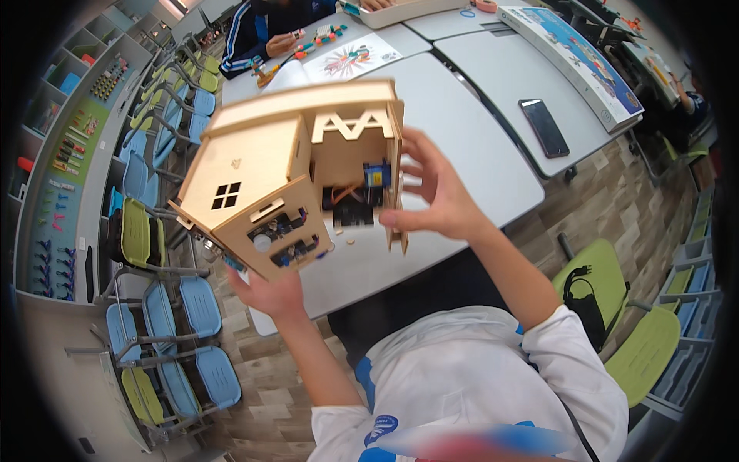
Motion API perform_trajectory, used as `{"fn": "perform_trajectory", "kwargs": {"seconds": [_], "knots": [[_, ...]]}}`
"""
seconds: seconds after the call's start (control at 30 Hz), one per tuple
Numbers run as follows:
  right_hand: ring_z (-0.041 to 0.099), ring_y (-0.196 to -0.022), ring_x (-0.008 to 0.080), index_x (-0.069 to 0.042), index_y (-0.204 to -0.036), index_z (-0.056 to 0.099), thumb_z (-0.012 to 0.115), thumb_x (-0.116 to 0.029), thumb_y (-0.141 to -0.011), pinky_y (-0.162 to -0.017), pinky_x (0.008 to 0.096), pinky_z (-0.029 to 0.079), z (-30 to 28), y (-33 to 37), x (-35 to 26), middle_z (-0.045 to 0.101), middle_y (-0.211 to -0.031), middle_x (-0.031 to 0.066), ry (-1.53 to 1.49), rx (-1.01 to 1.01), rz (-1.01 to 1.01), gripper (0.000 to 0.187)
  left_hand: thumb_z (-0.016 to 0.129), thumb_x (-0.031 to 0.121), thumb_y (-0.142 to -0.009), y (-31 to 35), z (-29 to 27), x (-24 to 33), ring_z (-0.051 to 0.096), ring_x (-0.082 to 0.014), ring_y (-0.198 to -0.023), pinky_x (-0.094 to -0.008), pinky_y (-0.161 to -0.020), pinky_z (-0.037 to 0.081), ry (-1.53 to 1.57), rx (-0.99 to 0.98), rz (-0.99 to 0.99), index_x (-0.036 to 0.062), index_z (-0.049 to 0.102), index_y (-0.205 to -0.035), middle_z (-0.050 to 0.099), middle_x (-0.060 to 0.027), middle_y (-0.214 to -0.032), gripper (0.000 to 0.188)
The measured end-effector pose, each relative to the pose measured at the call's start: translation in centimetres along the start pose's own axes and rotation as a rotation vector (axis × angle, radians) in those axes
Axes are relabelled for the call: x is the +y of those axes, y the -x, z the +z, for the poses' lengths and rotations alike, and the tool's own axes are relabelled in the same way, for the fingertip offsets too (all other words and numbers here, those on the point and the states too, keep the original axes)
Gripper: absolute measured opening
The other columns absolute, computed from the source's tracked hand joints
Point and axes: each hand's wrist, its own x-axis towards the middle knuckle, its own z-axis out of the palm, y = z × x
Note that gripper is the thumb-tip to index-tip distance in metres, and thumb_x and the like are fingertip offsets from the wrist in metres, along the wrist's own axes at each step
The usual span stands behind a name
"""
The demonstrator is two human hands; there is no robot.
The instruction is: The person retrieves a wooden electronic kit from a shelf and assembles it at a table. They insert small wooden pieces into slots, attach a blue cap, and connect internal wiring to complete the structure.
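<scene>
A light wooden model house [254, 154] is held up, tilted, above the white table. My left hand [271, 294] grips its lower left end, with the fingertips hidden behind the wood. My right hand [440, 192] clasps the right side wall, thumb at the front and fingers round the outer side. Through the open front show a small blue servo motor [376, 175], a black part [352, 211] and some wires. Two slots in the lower front panel [296, 202] reveal small electronic boards [279, 225]. A small window is cut in the wall beside it.
On the white table [462, 131] lie a black phone [543, 128], a large flat box [573, 61] and an open booklet [354, 60]. Across it, a person's hand [280, 45] is among small coloured parts. Blue and green chairs [202, 304] stand at left, a green chair [596, 277] at right.
</scene>
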Motion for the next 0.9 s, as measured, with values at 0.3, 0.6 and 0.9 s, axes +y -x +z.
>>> {"fn": "perform_trajectory", "kwargs": {"seconds": [0.3, 0.6, 0.9], "knots": [[0.066, -0.138, 0.031, -0.012, -0.161, 0.057, 0.105, -0.024, -0.06, -0.121, 0.0463, 0.053, -3.1, -7.5, -5.1, 0.065, -0.154, 0.011, 0.731, -0.158, -0.874, 0.112, 0.046, 0.075, -0.112, -10.3, 2.0, 4.9, 0.052, -0.0286, -0.154, -0.048, -0.128, 0.042, -0.343, -0.068, -0.089, 0.0017, 0.043, -0.169, 0.052, -0.0131, -0.169, 0.093], [0.06, -0.137, 0.0361, -0.025, -0.166, 0.054, 0.1, -0.012, -0.065, -0.114, 0.0511, 0.058, -1.3, -10.2, -7.5, 0.061, -0.147, 0.0107, 0.921, -0.323, -0.949, 0.111, 0.05, 0.061, -0.118, -11.4, 1.1, 2.4, 0.044, -0.0245, -0.16, -0.0435, -0.132, 0.035, -0.572, -0.069, 0.075, 0.0068, 0.036, -0.175, 0.047, -0.0092, -0.175, 0.08], [0.058, -0.143, 0.0349, -0.023, -0.164, 0.057, 0.096, -0.007, -0.067, -0.116, 0.0518, 0.057, -0.3, -11.4, -6.5, 0.061, -0.152, 0.01, 0.836, -0.367, -0.968, 0.106, 0.062, 0.059, -0.114, -11.0, 3.8, 4.7, 0.051, -0.0199, -0.152, -0.0397, -0.126, 0.038, -0.615, 0.106, 0.196, 0.0059, 0.045, -0.168, 0.055, -0.0074, -0.166, 0.078]]}}
